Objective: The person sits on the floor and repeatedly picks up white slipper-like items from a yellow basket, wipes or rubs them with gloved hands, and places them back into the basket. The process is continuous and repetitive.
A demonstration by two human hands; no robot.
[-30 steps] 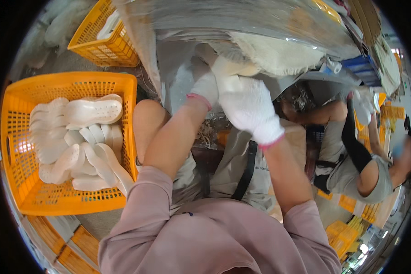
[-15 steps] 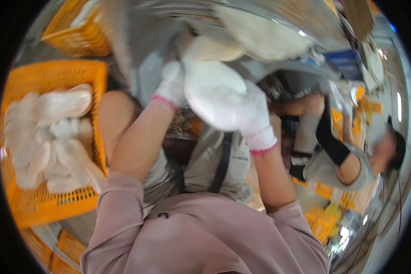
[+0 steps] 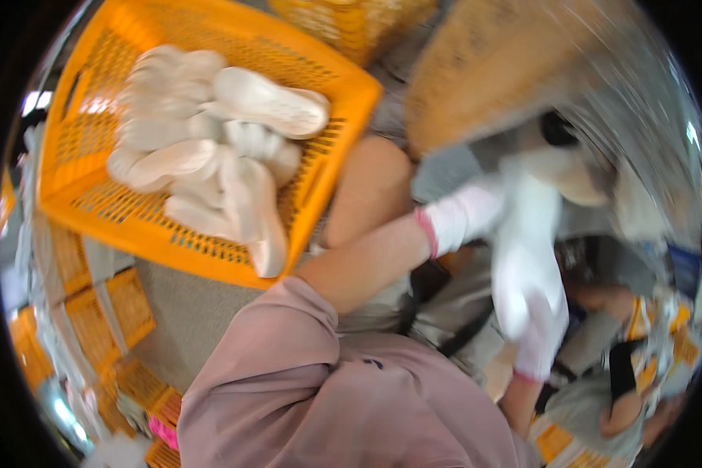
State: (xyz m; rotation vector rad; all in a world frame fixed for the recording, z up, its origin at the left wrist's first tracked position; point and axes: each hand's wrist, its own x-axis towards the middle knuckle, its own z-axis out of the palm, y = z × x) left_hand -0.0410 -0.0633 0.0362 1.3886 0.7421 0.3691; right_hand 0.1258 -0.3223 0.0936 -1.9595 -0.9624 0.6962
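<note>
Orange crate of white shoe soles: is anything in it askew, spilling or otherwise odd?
One white sole lies over the near rim of the orange crate, its tip hanging outside, while the other soles sit heaped inside. Nothing looks spilled or damaged. The gloved left hand and right hand are too motion-blurred to judge.

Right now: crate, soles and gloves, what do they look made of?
Crate: orange moulded plastic, going by the open lattice walls.
Soles: off-white and matte, likely foam or rubber; can't tell which.
Gloves: left hand, right hand, white fabric with pink cuffs, probably knit; blurred.
</note>
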